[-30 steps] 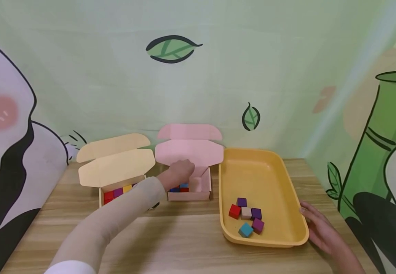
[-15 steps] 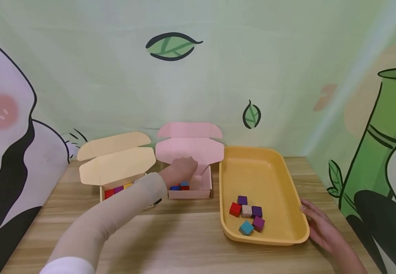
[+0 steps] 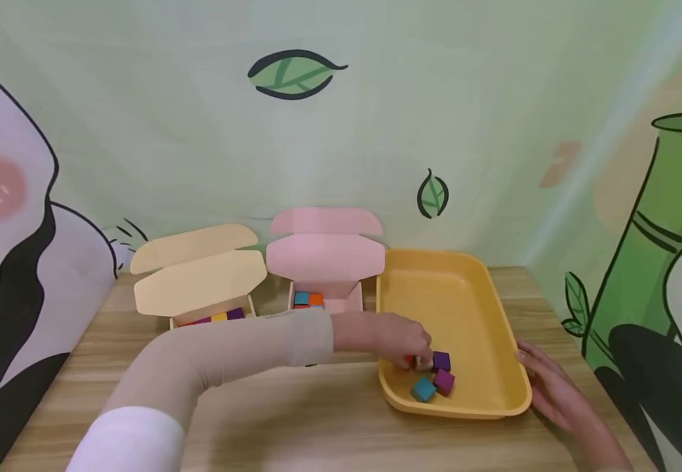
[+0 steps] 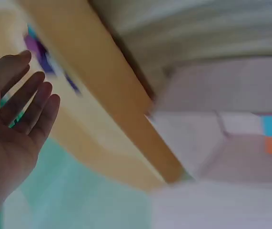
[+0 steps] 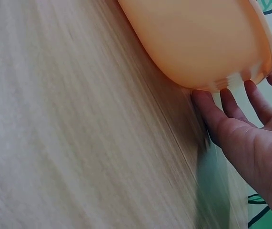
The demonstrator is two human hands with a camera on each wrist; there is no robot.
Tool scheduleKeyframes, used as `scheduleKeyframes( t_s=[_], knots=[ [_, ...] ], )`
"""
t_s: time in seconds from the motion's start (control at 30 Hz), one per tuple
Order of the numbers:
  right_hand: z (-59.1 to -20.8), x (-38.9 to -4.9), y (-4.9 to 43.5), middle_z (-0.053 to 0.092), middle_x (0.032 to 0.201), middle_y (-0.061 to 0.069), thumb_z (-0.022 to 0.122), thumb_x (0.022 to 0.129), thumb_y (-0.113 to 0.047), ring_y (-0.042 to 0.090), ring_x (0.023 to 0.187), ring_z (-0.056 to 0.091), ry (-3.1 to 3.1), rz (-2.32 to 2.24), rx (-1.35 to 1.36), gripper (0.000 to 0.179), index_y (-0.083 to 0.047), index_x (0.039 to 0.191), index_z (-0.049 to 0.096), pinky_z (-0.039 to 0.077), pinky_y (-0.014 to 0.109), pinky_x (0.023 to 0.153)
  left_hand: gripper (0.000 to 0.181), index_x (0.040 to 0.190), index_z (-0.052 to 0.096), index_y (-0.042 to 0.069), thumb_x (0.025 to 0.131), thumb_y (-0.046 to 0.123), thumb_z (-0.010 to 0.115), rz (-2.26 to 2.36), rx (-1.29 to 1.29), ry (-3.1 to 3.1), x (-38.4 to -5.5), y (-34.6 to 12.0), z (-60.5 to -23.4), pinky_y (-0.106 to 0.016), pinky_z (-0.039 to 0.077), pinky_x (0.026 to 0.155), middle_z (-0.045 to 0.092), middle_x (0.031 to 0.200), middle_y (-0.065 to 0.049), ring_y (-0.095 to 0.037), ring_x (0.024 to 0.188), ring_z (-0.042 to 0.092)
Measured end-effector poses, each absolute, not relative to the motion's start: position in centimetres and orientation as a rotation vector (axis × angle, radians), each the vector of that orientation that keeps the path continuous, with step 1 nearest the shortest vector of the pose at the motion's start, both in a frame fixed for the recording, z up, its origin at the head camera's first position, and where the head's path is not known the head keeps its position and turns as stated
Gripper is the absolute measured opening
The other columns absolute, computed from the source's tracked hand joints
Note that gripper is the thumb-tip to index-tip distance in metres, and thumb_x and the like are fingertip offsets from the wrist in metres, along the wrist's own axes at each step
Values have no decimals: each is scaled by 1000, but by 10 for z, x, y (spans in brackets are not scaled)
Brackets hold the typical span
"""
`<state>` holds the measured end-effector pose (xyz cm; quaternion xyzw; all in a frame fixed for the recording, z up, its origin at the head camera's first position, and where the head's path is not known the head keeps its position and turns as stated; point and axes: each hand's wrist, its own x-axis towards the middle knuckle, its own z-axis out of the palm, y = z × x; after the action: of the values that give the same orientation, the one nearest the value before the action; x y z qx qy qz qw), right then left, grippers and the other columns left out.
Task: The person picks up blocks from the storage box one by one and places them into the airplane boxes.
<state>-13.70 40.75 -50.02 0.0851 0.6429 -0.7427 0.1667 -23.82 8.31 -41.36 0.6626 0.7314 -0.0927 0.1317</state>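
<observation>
In the head view my left hand (image 3: 397, 337) is over the near left part of the yellow tray (image 3: 465, 308), its fingers pointing down among the cubes. The left wrist view shows its fingers (image 4: 43, 109) spread and slightly bent, holding nothing visible. Right by its fingertips are a red cube (image 3: 407, 362), a pale cube (image 3: 425, 364) and a dark purple cube (image 3: 442, 361), the first two partly covered. A magenta cube (image 3: 444, 382) and a teal cube (image 3: 423, 390) lie nearer me. My right hand (image 3: 556, 393) rests its fingertips against the tray's right outer side.
Left of the tray stands an open pink box (image 3: 353, 305) with several cubes in its left half. Farther left is an open cream box (image 3: 199, 282), with colored cubes partly hidden by my left sleeve. A printed cloth hangs behind the wooden table (image 3: 294, 432).
My left hand has moved right and toward me, from the pink box to the cubes in the tray. Cubes inside the pink box now show. My right hand stays at the tray.
</observation>
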Motion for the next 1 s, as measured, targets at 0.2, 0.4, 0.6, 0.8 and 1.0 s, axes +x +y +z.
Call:
scheduleKeyframes(
  t_s=[0.2, 0.4, 0.6, 0.8, 1.0],
  knots=[
    [-498, -137, 405, 58, 125, -9, 44, 110, -30, 11, 113, 62, 1832, -2118, 250, 52, -15, 154, 20, 55, 37, 92, 21, 116, 71, 22, 96, 24, 73, -449, 1987, 2047, -212, 111, -420, -17, 48, 80, 59, 117, 5, -8, 102, 53],
    [-499, -137, 404, 56, 127, -9, 43, 110, -29, 11, 115, 62, 1848, -2115, 210, 48, -17, 152, 24, 55, 37, 93, 16, 109, 68, 16, 95, 10, 71, -524, 2046, 1934, -209, 123, -429, -18, 40, 74, 50, 105, 4, -7, 89, 43],
    [-499, -135, 405, 58, 126, -9, 44, 110, -30, 10, 114, 62, 1846, -2108, 241, 48, -18, 152, 24, 55, 37, 92, 24, 118, 68, 14, 95, 7, 70, -503, 2080, 1890, -204, 129, -435, -17, 45, 74, 49, 106, 2, -8, 91, 45],
    [-496, -137, 405, 56, 126, -9, 45, 109, -31, 9, 114, 62, 1859, -2094, 266, 62, -12, 158, 12, 54, 37, 94, 25, 116, 70, 18, 94, 6, 69, -561, 2095, 1840, -202, 133, -434, -18, 44, 76, 51, 110, 2, -9, 94, 45],
    [-497, -137, 405, 57, 126, -10, 45, 109, -32, 9, 114, 62, 1857, -2092, 275, 62, -12, 158, 12, 54, 37, 94, 22, 112, 74, 15, 91, 9, 73, -460, 2069, 1838, -208, 138, -415, -19, 45, 78, 55, 111, 0, -8, 95, 48]
  ],
)
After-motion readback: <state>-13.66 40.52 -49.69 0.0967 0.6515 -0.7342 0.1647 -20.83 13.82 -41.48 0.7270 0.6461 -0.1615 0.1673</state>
